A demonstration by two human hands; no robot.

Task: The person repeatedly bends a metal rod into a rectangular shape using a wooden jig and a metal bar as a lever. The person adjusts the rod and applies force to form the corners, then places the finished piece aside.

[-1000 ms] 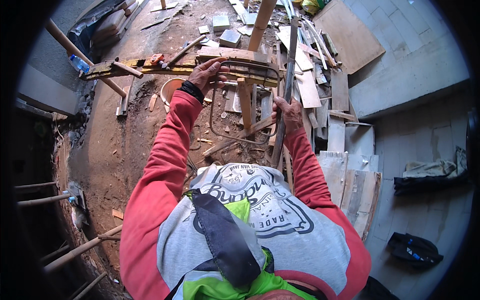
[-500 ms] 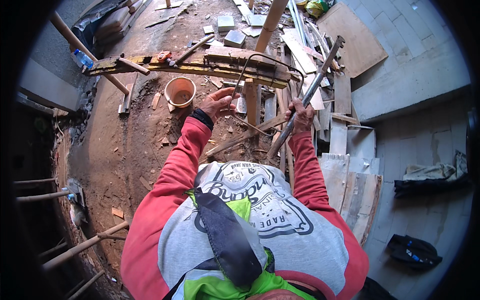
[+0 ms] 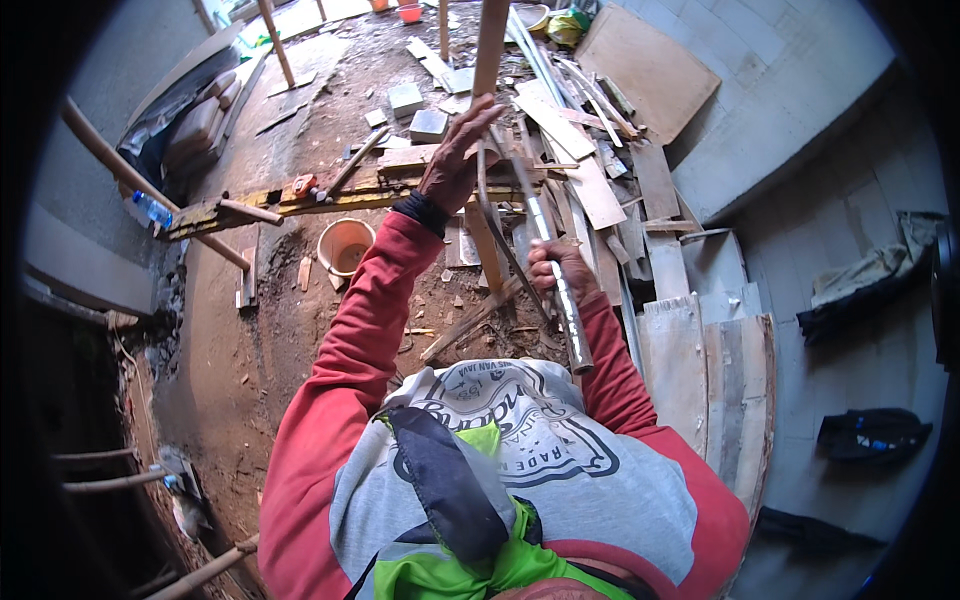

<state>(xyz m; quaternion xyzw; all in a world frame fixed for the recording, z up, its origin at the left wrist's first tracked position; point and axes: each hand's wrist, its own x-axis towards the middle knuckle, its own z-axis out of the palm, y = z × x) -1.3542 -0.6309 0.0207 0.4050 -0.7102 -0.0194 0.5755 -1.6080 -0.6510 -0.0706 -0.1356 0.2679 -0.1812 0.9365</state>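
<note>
My right hand [image 3: 563,270] is wrapped round a long steel rebar bending bar [image 3: 568,318], whose lower end points back toward my shirt. Its upper end reaches forward beside my left hand [image 3: 458,160], and is blurred. My left hand is raised with fingers stretched out, palm turned toward the bar. Between the two hands stands a bent steel rod [image 3: 486,205], seen nearly edge-on. The rod passes close to my left palm, though whether they touch I cannot tell. Its lower part runs down toward my right hand.
A yellow-edged timber beam [image 3: 275,203] crosses ahead, carrying an orange tape measure [image 3: 304,186] and a hammer [image 3: 357,163]. Below it sits an orange bucket [image 3: 345,246]. Scrap boards [image 3: 665,200] pile up on the right; wooden poles [image 3: 487,55] stand around.
My left hand has let go of the bent rod's side, opened and moved forward. The bar has swung so its upper end leans left, and the rod has turned from face-on to nearly edge-on.
</note>
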